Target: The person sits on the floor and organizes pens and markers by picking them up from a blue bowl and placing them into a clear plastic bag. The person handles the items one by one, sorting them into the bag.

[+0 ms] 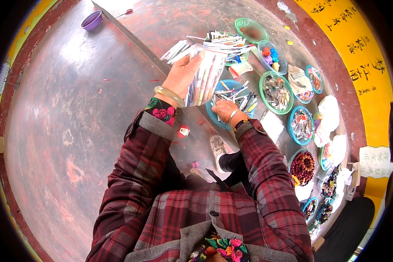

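Note:
My left hand (181, 75) grips a clear plastic bag (208, 78) by its upper left side. Several pens show through the plastic, lying lengthwise inside. Lower and to the right, my right hand (225, 110) is down at a round blue basket (217, 123), its fingers curled together among loose pens (249, 102). What those fingers pinch, if anything, is too small to make out. Beyond the bag, a heap of pens (225, 41) is piled on and around a green basket (240, 60), with more packed pens (176, 51) to its left.
Baskets line the right side: a green one (262, 96) with small packets, a blue one (300, 142), and one holding dark red beads (302, 168). A white sheet (271, 126) lies beside them. A purple basin (91, 20) and red-handled scissors (125, 13) sit far left on the floor.

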Tool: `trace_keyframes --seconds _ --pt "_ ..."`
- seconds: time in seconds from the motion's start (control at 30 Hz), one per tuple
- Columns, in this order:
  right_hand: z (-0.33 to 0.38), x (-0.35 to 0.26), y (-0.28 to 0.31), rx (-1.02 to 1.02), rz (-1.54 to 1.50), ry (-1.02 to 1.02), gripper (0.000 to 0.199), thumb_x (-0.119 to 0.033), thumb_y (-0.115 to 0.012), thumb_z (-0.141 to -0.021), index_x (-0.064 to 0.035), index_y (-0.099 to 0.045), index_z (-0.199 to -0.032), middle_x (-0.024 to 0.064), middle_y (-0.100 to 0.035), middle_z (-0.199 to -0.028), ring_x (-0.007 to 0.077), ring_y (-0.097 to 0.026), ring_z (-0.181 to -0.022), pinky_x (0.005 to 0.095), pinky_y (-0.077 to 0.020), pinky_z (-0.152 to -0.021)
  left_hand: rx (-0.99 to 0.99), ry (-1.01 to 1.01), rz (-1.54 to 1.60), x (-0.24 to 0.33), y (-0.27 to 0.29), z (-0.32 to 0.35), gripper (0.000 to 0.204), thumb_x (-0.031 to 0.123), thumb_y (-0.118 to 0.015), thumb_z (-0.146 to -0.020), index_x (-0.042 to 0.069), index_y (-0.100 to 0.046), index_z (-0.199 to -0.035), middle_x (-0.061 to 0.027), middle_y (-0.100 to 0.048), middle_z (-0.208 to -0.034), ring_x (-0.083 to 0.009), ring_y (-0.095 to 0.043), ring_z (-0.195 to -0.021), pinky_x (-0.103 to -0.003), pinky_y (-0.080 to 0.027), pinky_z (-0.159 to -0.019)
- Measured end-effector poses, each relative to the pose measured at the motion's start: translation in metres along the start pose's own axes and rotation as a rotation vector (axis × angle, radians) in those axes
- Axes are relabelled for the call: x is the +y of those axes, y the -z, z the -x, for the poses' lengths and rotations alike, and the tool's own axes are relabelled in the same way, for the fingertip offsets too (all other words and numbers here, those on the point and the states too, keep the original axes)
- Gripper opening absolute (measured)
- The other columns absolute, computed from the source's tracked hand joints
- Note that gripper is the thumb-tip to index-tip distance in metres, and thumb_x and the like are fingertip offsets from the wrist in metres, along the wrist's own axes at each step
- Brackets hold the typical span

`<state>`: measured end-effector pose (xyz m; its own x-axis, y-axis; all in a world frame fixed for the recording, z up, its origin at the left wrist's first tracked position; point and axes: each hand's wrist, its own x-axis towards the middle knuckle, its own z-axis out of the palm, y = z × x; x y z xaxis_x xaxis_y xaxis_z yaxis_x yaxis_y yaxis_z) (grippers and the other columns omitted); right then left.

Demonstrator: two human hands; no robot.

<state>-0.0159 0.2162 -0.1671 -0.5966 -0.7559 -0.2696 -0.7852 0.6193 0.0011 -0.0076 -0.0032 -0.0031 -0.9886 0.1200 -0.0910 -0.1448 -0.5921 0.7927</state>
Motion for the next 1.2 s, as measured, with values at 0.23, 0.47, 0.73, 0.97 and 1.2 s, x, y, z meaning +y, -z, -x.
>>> trace_keyframes --seconds 0.23,0.47,0.73,0.97,1.2 --pt "-0.002 -0.001 0.012 0.051 0.046 0.072 0.012 -0.014 -0.051 -0.081 -0.0122 -0.062 -0.087 0.0103 -0.061 -0.089 0.0283 -0.059 -0.095 0.0391 -0.0478 -0.076 0.002 -0.014 -0.015 -0.001 0.0 0.001 0.033 0.025 -0.057 -0.092 -0.001 -0.056 -0.112 -0.0056 -0.063 -0.1 -0.0108 -0.061 -0.084 -0.026 -0.05 -0.071" --pt "-0.005 0.025 0.021 0.377 -0.583 -0.36 0.014 -0.02 -0.055 -0.082 -0.0086 -0.058 -0.09 0.0125 -0.064 -0.094 0.0333 -0.061 -0.083 0.0388 -0.0501 -0.071 0.005 -0.011 -0.002 0.0 0.0 0.003 0.034 0.025 -0.057 -0.092 -0.002 -0.055 -0.113 -0.0058 -0.063 -0.099 -0.0111 -0.061 -0.084 -0.026 -0.05 -0.071" --pt "0.017 0.056 0.087 0.924 -2.1 -0.517 0.029 -0.015 -0.048 -0.09 -0.0019 -0.05 -0.115 0.0132 -0.063 -0.091 0.0238 -0.066 -0.08 0.0268 -0.0546 -0.057 0.015 -0.019 -0.033 -0.003 0.002 -0.001 0.035 0.026 -0.057 -0.092 -0.002 -0.055 -0.112 -0.0057 -0.063 -0.099 -0.0107 -0.06 -0.083 -0.026 -0.05 -0.07" --pt "0.021 0.043 0.12 1.136 -2.083 -0.385 0.033 -0.007 -0.048 -0.092 -0.0014 -0.047 -0.125 0.01 -0.06 -0.083 0.0234 -0.065 -0.073 0.0273 -0.0545 -0.054 -0.007 0.05 -0.034 -0.008 -0.003 0.001 0.032 0.026 -0.057 -0.092 -0.001 -0.057 -0.109 -0.0055 -0.064 -0.096 -0.0108 -0.061 -0.081 -0.026 -0.05 -0.069" --pt "0.024 -0.002 0.171 0.945 -2.151 -0.203 0.026 0.005 -0.049 -0.087 0.0028 -0.057 -0.112 0.0039 -0.058 -0.08 0.0135 -0.061 -0.073 0.0219 -0.0543 -0.063 -0.04 0.108 0.094 -0.017 -0.003 -0.001 0.032 0.019 -0.051 -0.094 -0.005 -0.052 -0.116 -0.0107 -0.062 -0.108 -0.0165 -0.062 -0.094 -0.031 -0.051 -0.081"
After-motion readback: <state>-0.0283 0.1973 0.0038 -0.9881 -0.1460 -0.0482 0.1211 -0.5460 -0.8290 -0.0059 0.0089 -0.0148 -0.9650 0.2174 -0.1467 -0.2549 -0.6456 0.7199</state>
